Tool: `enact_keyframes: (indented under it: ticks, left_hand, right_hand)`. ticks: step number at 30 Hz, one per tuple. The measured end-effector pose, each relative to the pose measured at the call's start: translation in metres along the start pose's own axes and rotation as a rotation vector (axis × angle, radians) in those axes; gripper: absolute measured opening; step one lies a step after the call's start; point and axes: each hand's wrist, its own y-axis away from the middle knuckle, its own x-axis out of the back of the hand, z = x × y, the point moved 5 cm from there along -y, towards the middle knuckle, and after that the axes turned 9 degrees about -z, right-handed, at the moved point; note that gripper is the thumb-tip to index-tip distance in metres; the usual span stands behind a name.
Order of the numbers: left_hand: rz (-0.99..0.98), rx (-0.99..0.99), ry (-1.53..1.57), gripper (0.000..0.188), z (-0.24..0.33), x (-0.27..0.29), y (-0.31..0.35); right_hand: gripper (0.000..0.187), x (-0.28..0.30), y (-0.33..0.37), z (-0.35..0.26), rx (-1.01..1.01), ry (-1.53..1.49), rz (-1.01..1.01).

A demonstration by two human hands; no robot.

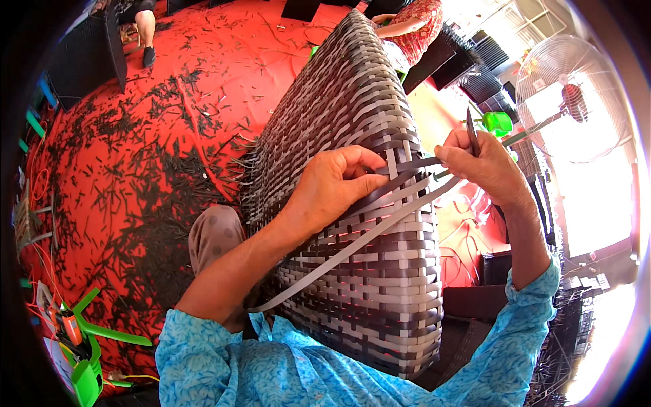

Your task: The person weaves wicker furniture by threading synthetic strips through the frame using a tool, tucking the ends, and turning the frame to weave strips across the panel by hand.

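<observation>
A large woven panel (pixel 325 115) of grey and dark brown flat strips stands on edge before me, its corner facing me. My left hand (pixel 342 178) pinches a dark flat strip at the panel's narrow side. My right hand (pixel 483 161), just off the panel's right edge, grips the same dark strip (pixel 417 163), which runs between both hands. A dark pointed piece sticks up from the right fist; whether it is a tool or strip end I cannot tell. A long loose light grey strip (pixel 346 252) slants across the weave below my hands.
Dark strip scraps lie over the red floor covering (pixel 230 41) at left. A large fan (pixel 573 98) stands at right, near a green object (pixel 497 123). Green-framed gear with an orange tool (pixel 71 327) is at lower left. Another person in red (pixel 413 30) sits beyond the panel.
</observation>
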Motion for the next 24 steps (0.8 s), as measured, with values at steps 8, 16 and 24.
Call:
enact_keyframes:
  ticks: [8, 16, 24]
  left_hand:
    - [0.049, 0.056, 0.776, 0.004, -0.036, 0.022, 0.003]
    - [0.022, -0.025, 0.670, 0.007, -0.039, 0.041, 0.026]
    - [0.061, -0.173, 0.559, 0.009, -0.026, 0.057, 0.032]
  right_hand:
    - [0.021, -0.012, -0.003, -0.012, 0.133, 0.094, 0.044]
    - [0.022, -0.040, -0.037, -0.075, 0.391, 0.202, -0.044]
    - [0.021, -0.079, -0.062, -0.085, 0.131, 0.312, -0.363]
